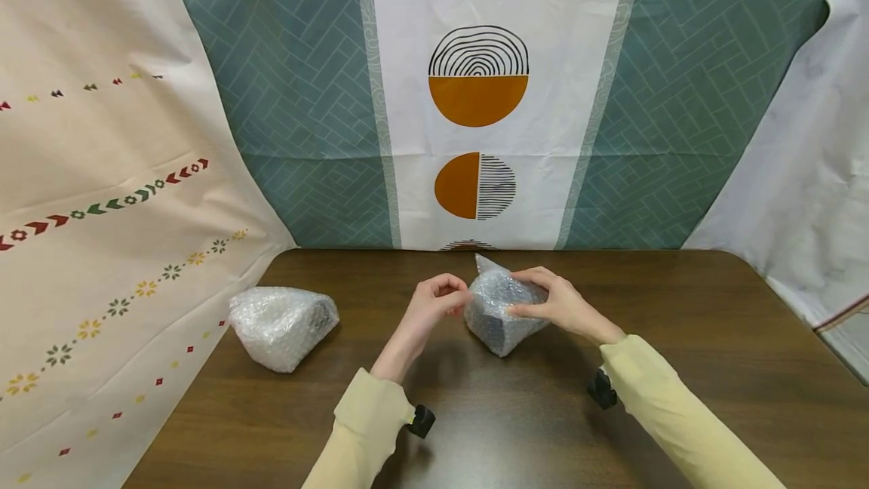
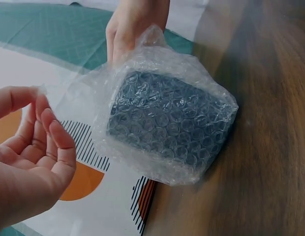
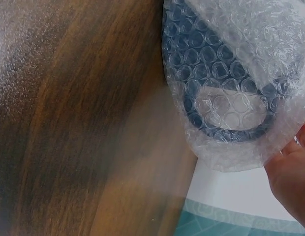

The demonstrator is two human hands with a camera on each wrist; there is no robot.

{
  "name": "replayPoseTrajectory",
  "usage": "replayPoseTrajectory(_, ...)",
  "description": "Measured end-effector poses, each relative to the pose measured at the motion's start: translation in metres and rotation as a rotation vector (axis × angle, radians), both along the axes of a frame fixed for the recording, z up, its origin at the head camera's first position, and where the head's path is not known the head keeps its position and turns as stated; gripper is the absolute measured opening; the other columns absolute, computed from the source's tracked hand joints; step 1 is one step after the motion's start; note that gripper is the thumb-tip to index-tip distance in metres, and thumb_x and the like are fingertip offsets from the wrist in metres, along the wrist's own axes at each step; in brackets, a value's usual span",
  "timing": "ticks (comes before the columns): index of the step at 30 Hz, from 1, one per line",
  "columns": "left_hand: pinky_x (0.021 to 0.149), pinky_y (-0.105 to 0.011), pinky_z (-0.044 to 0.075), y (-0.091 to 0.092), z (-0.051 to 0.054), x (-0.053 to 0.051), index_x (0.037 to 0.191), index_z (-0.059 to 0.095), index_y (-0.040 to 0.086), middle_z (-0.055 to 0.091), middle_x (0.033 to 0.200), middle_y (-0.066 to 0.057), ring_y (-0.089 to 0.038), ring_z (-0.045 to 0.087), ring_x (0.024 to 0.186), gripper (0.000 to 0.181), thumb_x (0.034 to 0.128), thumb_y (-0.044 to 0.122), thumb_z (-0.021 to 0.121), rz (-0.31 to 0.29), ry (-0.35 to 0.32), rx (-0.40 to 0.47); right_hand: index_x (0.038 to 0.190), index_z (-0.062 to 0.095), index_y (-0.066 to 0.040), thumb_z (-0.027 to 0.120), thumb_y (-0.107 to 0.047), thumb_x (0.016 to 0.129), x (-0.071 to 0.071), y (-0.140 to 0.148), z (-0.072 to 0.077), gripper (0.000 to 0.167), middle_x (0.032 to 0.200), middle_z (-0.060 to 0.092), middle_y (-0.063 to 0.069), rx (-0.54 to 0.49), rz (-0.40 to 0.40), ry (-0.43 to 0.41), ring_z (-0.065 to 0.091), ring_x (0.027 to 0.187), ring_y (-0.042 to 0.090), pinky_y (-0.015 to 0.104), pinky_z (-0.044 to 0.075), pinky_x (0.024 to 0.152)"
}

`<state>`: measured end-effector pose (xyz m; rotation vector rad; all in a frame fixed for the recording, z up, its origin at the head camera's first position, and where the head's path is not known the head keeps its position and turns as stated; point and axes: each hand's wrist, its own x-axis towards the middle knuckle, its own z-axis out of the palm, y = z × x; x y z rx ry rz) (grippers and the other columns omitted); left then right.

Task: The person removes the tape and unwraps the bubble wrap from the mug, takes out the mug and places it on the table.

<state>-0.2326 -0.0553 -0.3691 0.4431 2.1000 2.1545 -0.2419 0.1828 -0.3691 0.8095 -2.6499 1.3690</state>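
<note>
A dark blue mug [image 3: 192,54] is wrapped in bubble wrap [image 1: 498,312] on the table's far half. Through the wrap, the right wrist view shows its loop handle [image 3: 236,135]. My right hand [image 1: 560,308] grips the bundle from the right, thumb in front and fingers behind. At its left side, my left hand [image 1: 434,300] pinches a clear, thin piece [image 2: 43,90] between thumb and fingertip. That piece runs toward the wrap; whether it is tape or the wrap's own edge I cannot tell. The remaining left fingers are loosely curled.
Another bubble-wrapped bundle [image 1: 281,327] with something dark inside lies at the left of the brown wooden table [image 1: 516,421]. Patterned cloths [image 1: 312,96] hang behind the table and along its left side. A pale cloth [image 1: 801,157] hangs at the right.
</note>
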Motion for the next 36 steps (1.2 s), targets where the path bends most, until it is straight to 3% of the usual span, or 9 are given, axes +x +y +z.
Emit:
replayPoseTrajectory(5, 0.059, -0.029, 0.042, 0.002, 0.003, -0.003, 0.086, 0.060, -0.002, 0.054, 0.069, -0.005, -0.018, 0.048, 0.062, 0.013, 0.0819, 0.010, 0.065, 0.027, 0.017, 0.030, 0.123, 0.055, -0.003, 0.077, -0.030, 0.072, -0.012, 0.006, -0.017, 0.061, 0.116, 0.052, 0.008, 0.025, -0.017, 0.020, 0.046, 0.107, 0.023, 0.043, 0.036, 0.090)
replayPoseTrajectory(13, 0.064, -0.030, 0.045, -0.003, 0.001, -0.006, 0.094, 0.057, -0.008, 0.059, 0.072, -0.005, -0.016, 0.054, 0.061, 0.022, 0.0808, 0.006, 0.067, 0.074, -0.030, 0.081, 0.123, 0.055, -0.006, 0.077, -0.037, 0.071, -0.015, 0.007, -0.021, 0.064, 0.116, 0.051, 0.004, 0.011, -0.015, 0.020, 0.045, 0.107, 0.020, 0.043, 0.036, 0.090)
replayPoseTrajectory(17, 0.063, -0.027, 0.045, -0.005, -0.003, -0.007, 0.090, 0.058, -0.006, 0.058, 0.071, -0.005, -0.015, 0.055, 0.062, 0.019, 0.0806, 0.007, 0.068, 0.090, -0.047, 0.056, 0.123, 0.054, -0.003, 0.076, -0.032, 0.073, -0.012, 0.006, -0.017, 0.062, 0.116, 0.051, 0.008, 0.023, -0.015, 0.023, 0.045, 0.108, 0.023, 0.044, 0.036, 0.090)
replayPoseTrajectory(23, 0.056, -0.026, 0.041, -0.007, -0.011, -0.010, 0.084, 0.059, -0.002, 0.058, 0.067, -0.007, -0.017, 0.051, 0.058, 0.013, 0.0809, 0.008, 0.067, 0.136, -0.080, 0.051, 0.121, 0.052, 0.008, 0.076, -0.016, 0.074, 0.006, -0.002, 0.008, 0.057, 0.116, 0.050, 0.020, 0.009, 0.003, 0.011, 0.044, 0.109, 0.034, 0.049, 0.034, 0.090)
replayPoseTrajectory(26, 0.052, -0.025, 0.039, -0.009, -0.013, -0.010, 0.081, 0.058, -0.002, 0.059, 0.064, -0.009, -0.017, 0.049, 0.054, 0.013, 0.0818, 0.008, 0.066, 0.167, -0.087, 0.033, 0.120, 0.052, 0.009, 0.076, -0.014, 0.074, 0.009, -0.002, 0.011, 0.057, 0.116, 0.049, 0.022, 0.011, 0.004, 0.013, 0.044, 0.109, 0.035, 0.050, 0.034, 0.090)
replayPoseTrajectory(36, 0.045, -0.021, 0.040, -0.014, -0.019, -0.011, 0.080, 0.058, -0.009, 0.057, 0.060, -0.006, -0.012, 0.049, 0.047, 0.013, 0.0751, -0.004, 0.068, 0.276, -0.154, 0.010, 0.124, 0.054, -0.004, 0.076, -0.033, 0.072, -0.014, 0.008, -0.021, 0.063, 0.117, 0.050, 0.006, 0.009, -0.004, 0.020, 0.044, 0.109, 0.022, 0.044, 0.036, 0.091)
